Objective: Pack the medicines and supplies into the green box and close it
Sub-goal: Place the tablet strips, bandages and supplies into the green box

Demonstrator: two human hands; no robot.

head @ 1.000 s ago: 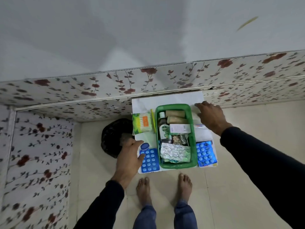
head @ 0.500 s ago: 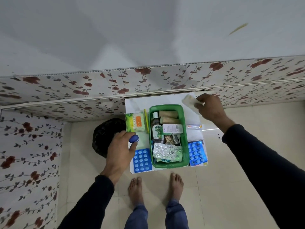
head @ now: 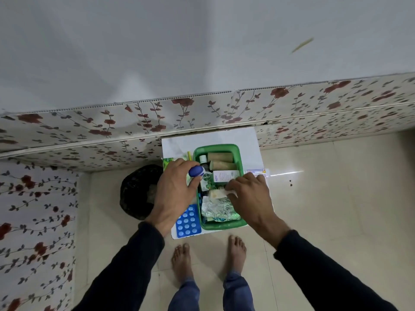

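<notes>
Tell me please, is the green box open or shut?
Open: no lid covers the green box, and the bottle inside shows.

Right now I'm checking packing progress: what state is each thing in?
green box: open, no lid visible, partly filled
left hand: holding small blue container at box edge
right hand: lowering white packet into box
blue pill strip: outside box, unpacked
Dettol bottle: inside box

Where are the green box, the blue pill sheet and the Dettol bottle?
green box [head: 221,226], head view, near rim.
blue pill sheet [head: 188,223], head view, middle of sheet.
Dettol bottle [head: 206,177], head view, label.
</notes>
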